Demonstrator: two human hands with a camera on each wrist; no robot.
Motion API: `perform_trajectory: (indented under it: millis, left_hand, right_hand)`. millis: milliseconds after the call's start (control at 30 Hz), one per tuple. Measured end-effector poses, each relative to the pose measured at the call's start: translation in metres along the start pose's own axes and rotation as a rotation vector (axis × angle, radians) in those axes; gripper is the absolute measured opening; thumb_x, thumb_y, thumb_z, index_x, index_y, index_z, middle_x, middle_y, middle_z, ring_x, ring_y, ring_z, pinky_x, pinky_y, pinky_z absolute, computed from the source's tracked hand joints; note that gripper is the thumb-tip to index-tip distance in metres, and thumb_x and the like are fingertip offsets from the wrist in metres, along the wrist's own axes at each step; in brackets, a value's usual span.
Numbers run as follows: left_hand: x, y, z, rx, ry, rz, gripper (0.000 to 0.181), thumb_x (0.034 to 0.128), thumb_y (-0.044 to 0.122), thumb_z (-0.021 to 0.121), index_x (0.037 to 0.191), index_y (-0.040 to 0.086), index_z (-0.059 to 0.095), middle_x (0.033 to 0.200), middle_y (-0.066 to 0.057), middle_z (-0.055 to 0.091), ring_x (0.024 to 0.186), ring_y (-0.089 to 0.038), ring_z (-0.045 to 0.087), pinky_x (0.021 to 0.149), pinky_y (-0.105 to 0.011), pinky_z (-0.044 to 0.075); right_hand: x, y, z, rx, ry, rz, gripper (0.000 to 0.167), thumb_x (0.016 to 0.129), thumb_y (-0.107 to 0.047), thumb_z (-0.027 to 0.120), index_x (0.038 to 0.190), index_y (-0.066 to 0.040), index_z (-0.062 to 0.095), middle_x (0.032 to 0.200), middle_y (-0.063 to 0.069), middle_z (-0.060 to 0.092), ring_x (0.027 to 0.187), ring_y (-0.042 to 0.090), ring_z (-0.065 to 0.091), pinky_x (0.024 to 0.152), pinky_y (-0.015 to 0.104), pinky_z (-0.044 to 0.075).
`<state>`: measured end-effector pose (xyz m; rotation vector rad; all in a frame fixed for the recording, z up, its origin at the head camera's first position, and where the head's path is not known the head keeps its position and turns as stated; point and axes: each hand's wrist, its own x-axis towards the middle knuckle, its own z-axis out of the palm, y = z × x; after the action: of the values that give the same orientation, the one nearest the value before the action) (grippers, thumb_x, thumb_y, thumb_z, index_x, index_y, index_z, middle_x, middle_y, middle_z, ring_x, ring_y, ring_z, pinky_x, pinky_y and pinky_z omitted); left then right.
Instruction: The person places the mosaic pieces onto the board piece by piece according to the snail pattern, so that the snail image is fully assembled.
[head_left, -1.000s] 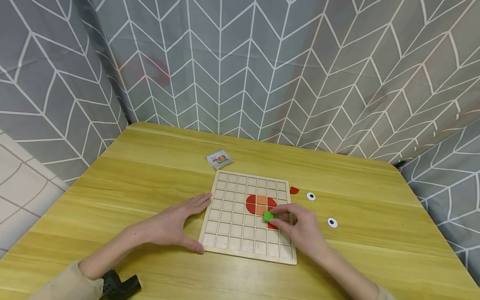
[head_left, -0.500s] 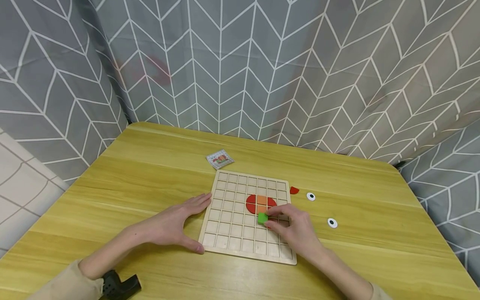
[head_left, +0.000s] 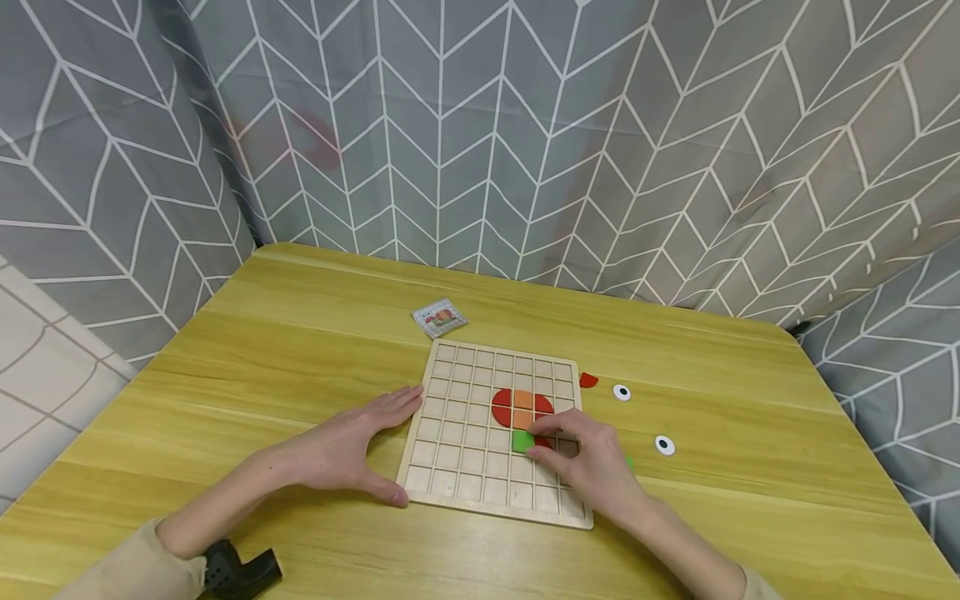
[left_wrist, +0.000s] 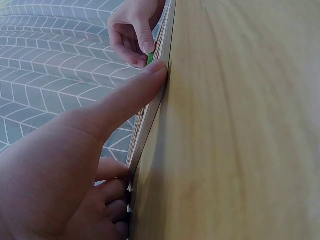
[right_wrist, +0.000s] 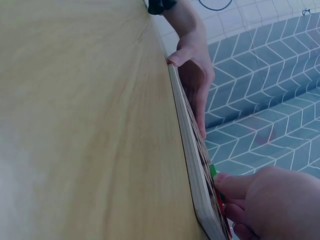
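On a wood-grained table (head_left: 337, 350), a square wooden grid board (head_left: 453, 433) is shown lying flat, steadied at its left edge by the left hand (head_left: 341, 450). This hand is spread wide: the edge is touched by the fingertips farther up and by the thumb at the near corner; nothing is grasped. By the right hand (head_left: 596, 462), a green square piece (head_left: 522, 442) is pinched at its right side between thumb and fingers. The piece is held at the cell just on the near side of two orange pieces (head_left: 523, 400); whether it is fully seated cannot be told. The orange pieces are flanked by red rounded pieces (head_left: 502, 415) on both sides, and a further red piece (head_left: 543, 441) is partly covered by the right hand. Beyond the board's right edge are seen a loose red piece (head_left: 588, 380), two eye discs (head_left: 665, 446) and a sliver of green (head_left: 629, 463), mostly hidden by the hand. Near the far left corner, a small picture card (head_left: 439, 318) is placed.
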<state>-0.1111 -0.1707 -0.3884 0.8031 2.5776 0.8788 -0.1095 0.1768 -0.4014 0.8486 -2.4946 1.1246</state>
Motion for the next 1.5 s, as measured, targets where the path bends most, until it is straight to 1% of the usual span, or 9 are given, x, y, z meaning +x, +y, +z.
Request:
perform_trajectory:
  millis: [200,433,867,1133,1500]
  left_hand:
    - [-0.0002,-0.0004,0.0004,0.001,0.004,0.006,0.121,0.0677,0.072,0.077,0.16,0.014,0.024,0.168,0.001,0.015,0.153,-0.034,0.016,0.117,-0.062,0.024]
    - [0.0,-0.0009,0.0007,-0.003,0.005,0.009,0.121,0.0676,0.072,0.077,0.16,0.014,0.025,0.168,0.001,0.015,0.153,-0.034,0.016,0.117,-0.062,0.024]
    - [0.0001,-0.0012,0.0005,0.014,0.013,0.02,0.121,0.0678,0.073,0.077,0.159,0.013,0.026,0.168,0.001,0.016,0.153,-0.033,0.017,0.117,-0.062,0.024]
    - [0.0002,-0.0008,0.0003,-0.003,0.005,0.01,0.121,0.0675,0.071,0.078,0.159,0.013,0.026,0.168,0.001,0.016,0.153,-0.032,0.015,0.118,-0.061,0.023]
    - [0.0002,-0.0004,0.0001,0.0,0.003,0.006,0.121,0.0673,0.072,0.077,0.159,0.013,0.025,0.168,0.0,0.015,0.153,-0.033,0.015,0.118,-0.061,0.023]
  right_hand:
    - [-0.0003,0.0004,0.0003,-0.008,-0.002,-0.008,0.029,0.072,-0.005,0.088,0.097,-0.012,0.076,0.093,-0.004,0.074,0.083,0.01,0.069,0.071,0.023,0.057]
    - [-0.0011,0.0014,0.0005,-0.024,-0.002,-0.017,0.03,0.072,-0.006,0.088,0.098,-0.014,0.076,0.094,-0.006,0.074,0.083,0.009,0.068,0.07,0.022,0.055]
    - [-0.0025,0.0041,0.0014,-0.01,0.004,-0.029,0.031,0.073,-0.004,0.087,0.099,-0.016,0.076,0.095,-0.008,0.073,0.083,0.008,0.067,0.072,0.02,0.054]
    - [-0.0031,0.0045,0.0016,-0.012,0.016,-0.057,0.031,0.074,-0.004,0.087,0.099,-0.017,0.076,0.095,-0.007,0.073,0.084,0.009,0.068,0.073,0.017,0.052]
    - [-0.0029,0.005,0.0018,-0.01,0.02,-0.071,0.031,0.074,-0.004,0.086,0.1,-0.017,0.076,0.096,-0.007,0.073,0.084,0.01,0.068,0.074,0.017,0.052]
